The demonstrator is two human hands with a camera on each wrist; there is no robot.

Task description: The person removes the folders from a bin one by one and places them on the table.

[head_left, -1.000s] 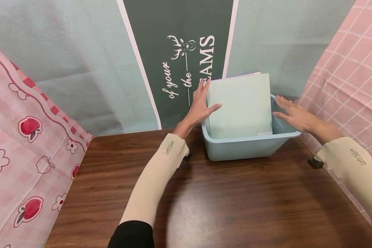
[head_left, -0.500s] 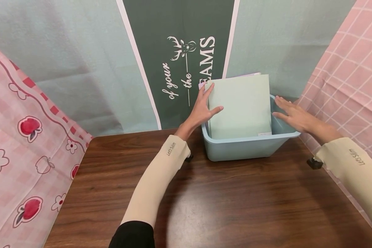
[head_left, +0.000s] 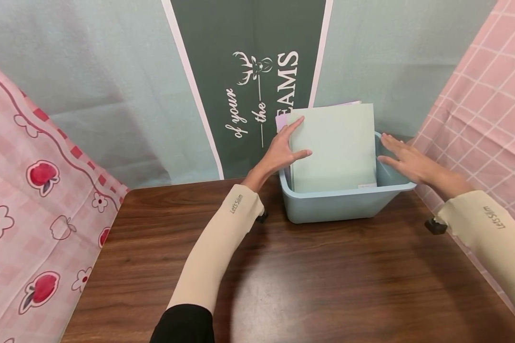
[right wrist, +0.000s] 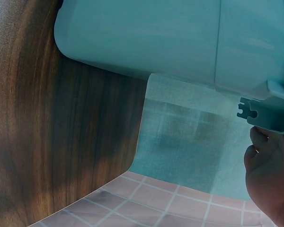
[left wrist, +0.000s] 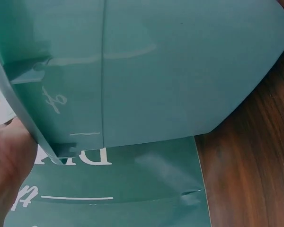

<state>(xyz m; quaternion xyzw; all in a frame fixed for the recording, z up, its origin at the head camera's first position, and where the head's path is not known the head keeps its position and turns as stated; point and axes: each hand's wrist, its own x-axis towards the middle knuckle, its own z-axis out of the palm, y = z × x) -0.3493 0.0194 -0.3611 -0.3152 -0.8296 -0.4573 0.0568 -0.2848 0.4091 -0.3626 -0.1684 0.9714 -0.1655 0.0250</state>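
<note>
A light blue plastic bin [head_left: 334,208] stands on the table, its side wall [left wrist: 180,85] filling much of the left wrist view. Pale green folders or flat sheets [head_left: 332,147] stand upright inside, with a small white label low on the front one. Behind them a lilac sheet [head_left: 282,121] peeks out at the left and top. My left hand [head_left: 281,151] is against the green stack's left edge, fingers extended and thumb spread in front. At the bin's right rim lies my right hand [head_left: 407,159], fingers straight; in the right wrist view the hand [right wrist: 272,172] is beside the rim.
Dark brown wooden table [head_left: 163,257] extends in front and to the left of the bin. A grey-green printed cloth [head_left: 124,95] hangs behind it. Pink checked cloth [head_left: 476,114] borders the right, close to my right forearm; an apple-patterned cloth [head_left: 30,228] hangs left.
My left hand has moved slightly right and down along the stack's edge. The green stack's left edge has shifted right, uncovering more of the lilac sheet. My right hand stays put.
</note>
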